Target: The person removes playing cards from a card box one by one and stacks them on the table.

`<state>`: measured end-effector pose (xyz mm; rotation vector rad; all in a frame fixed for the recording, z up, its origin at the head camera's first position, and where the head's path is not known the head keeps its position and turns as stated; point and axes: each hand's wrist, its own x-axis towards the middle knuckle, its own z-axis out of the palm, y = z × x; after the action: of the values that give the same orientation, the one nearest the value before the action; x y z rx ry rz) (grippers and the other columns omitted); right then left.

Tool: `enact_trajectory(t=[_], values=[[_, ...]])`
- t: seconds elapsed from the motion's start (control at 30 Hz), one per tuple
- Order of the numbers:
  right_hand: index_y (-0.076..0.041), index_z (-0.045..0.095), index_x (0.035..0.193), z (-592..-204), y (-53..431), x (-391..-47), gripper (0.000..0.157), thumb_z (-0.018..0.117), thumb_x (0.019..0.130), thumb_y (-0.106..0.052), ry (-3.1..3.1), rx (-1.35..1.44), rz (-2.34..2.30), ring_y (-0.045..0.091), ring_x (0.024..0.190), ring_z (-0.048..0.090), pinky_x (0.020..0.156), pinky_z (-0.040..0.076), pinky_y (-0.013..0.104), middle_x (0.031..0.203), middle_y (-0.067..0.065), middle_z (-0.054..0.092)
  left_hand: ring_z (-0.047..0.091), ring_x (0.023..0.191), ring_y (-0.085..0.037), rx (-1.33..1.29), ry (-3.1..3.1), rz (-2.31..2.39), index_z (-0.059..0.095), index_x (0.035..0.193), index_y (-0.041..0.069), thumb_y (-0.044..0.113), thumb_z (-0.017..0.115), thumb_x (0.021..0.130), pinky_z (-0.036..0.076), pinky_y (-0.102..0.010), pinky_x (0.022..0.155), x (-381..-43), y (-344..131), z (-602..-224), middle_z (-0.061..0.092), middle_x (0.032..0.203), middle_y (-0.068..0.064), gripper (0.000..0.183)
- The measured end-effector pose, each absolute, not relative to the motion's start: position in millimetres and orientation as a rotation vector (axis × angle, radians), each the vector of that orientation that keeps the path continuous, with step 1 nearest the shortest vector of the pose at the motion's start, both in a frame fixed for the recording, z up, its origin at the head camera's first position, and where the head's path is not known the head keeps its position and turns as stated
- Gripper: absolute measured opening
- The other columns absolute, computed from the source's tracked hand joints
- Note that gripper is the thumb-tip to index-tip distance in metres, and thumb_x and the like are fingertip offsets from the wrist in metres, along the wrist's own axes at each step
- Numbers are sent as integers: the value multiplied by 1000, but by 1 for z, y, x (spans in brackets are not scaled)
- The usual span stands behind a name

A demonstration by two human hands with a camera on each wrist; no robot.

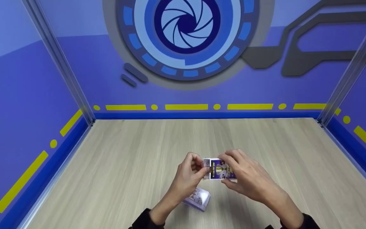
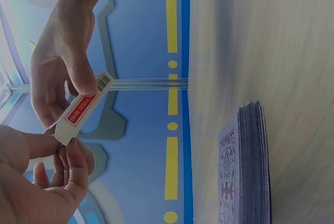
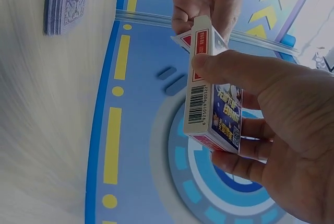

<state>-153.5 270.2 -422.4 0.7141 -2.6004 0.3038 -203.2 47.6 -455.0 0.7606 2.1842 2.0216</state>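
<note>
A playing-card box [image 1: 221,169] with a purple printed face is held up over the table between both hands. My right hand [image 1: 251,176] grips its right part, the thumb on one narrow side and the fingers on the opposite side. With thumb and fingertips, my left hand [image 1: 186,175] pinches the flap end of the box. A narrow white side of the box [image 3: 197,104] with a barcode and a red label shows in the right wrist view. On the table below the left hand lies a stack of playing cards [image 1: 200,198], patterned backs up, partly hidden by the left wrist.
A light wood-grain table [image 1: 138,152] lies under the hands. Blue printed panels [image 1: 87,70] with yellow dashes stand at its back and sides, joined by metal corner posts [image 1: 59,60].
</note>
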Motion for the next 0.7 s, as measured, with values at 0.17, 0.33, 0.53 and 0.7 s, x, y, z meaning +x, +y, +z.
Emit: enact_trajectory(t=[0.17,0.33,0.53,0.7], values=[[-14,60,135,-422,275,-155,71,93,74,-28,-2611,696,328,15,105,56,76,57,35,124,2,58,63,85,-14,799,2267,1996,53,109,2,-1,69,95,54,-24,75,-205,43,-451,70,95,-9,21],[-14,60,136,-421,283,-157,70,92,76,-28,-2619,678,361,16,106,57,78,56,37,125,3,59,55,80,-10,916,2427,1913,62,121,3,-10,59,93,47,-21,69,-207,39,-448,65,96,-3,31],[-12,60,137,-420,288,-156,71,92,75,-27,-2609,676,335,18,107,57,80,56,39,125,5,59,51,82,-9,1108,2675,1681,70,126,6,-12,55,85,49,-23,69,-209,34,-445,55,110,-2,47],[-12,60,138,-420,289,-156,71,92,76,-27,-2608,678,326,19,106,58,80,56,39,125,6,59,51,79,-8,1209,2820,1404,65,135,10,-4,62,83,46,-20,64,-210,30,-445,47,120,-3,54]])
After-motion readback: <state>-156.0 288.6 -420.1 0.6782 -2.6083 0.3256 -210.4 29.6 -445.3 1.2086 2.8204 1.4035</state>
